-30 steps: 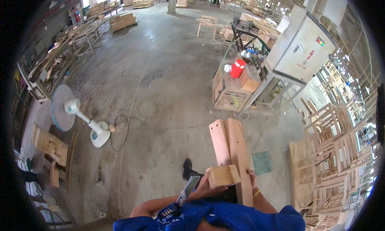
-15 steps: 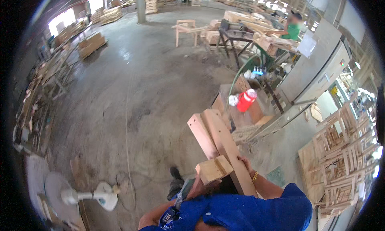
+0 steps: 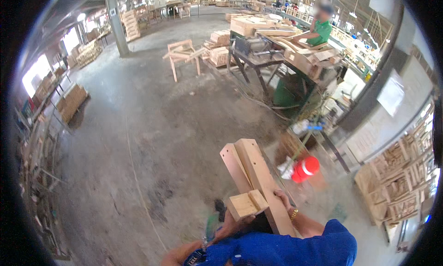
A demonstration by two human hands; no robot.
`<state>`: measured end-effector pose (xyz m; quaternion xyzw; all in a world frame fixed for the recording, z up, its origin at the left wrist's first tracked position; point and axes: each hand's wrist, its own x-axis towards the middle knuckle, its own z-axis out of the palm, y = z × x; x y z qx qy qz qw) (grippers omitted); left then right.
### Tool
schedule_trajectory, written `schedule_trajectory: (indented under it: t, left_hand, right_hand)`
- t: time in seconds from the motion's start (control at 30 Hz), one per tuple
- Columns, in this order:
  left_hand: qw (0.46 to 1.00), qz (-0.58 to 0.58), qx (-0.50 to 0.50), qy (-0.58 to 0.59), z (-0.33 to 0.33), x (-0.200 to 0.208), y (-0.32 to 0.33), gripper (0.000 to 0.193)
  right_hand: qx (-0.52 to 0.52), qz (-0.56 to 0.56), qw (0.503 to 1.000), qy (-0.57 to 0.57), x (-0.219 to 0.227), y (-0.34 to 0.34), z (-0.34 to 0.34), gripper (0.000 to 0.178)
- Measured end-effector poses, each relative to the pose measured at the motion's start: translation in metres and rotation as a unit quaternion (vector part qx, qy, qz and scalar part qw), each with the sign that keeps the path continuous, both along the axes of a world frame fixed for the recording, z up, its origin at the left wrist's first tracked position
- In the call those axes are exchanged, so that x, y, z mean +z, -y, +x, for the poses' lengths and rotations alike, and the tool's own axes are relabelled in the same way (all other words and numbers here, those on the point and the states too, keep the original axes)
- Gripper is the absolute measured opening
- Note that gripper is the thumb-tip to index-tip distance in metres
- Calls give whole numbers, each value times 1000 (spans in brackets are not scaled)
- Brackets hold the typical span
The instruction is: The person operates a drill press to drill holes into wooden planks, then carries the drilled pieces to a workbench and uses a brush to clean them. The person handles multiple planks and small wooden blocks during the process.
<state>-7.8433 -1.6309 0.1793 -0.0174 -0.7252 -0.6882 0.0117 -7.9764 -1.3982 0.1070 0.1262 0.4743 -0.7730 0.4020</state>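
Long pale wooden boards [image 3: 265, 183] with drilled holes at their far end lie side by side and slant up from my body. My right hand [image 3: 284, 200], with a gold band at its wrist, is closed around the right edge of the outer board. Two short wooden blocks [image 3: 243, 205] sit against each other, across the near left of the boards. From below, my left hand [image 3: 234, 223] grips these blocks, its fingers partly hidden under them. Beside the left wrist is a blurred greenish thing [image 3: 211, 227] that I cannot make out.
Ahead to the right stand a red bottle [image 3: 305, 169] and a wood-laden machine bench [image 3: 258, 49], where a person in green [image 3: 321, 30] works. A wooden frame [image 3: 181, 56] stands farther off. Stacked wooden frames [image 3: 397, 178] are at right, racks [image 3: 39, 160] at left.
My view has lifted and swung right; the machine bench and the person look nearer, and the red bottle sits lower and farther right. Both hands keep hold of the same wood.
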Motion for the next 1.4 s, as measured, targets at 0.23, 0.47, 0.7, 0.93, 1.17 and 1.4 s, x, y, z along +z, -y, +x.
schedule_trajectory:
  t: [0.23, 0.47, 0.7, 0.93, 1.17, 1.4]
  left_hand:
    - [995, -83, 43, -43, -151, -33, 121, 40]
    - [998, -37, -1, 47, -290, -55, 242, 46]
    - [990, -61, -102, -81, -494, -66, 312, 52]
    - [988, -17, -132, -72, -705, -19, 377, 49]
    - [993, -103, -39, -45, -888, -18, 464, 43]
    - [988, -145, -52, -9, -1086, 47, 543, 39]
  right_hand:
    - [-29, 62, 998, -14, 37, 139, -151, 29]
    - [-35, 67, 996, -42, 35, 228, -291, 36]
    - [-136, 54, 989, 19, 26, 290, -436, 45]
    - [-125, 23, 992, 15, 21, 366, -626, 45]
    - [-33, -103, 994, 3, 51, 476, -870, 51]
    - [-54, -72, 996, -26, 119, 554, -1051, 51]
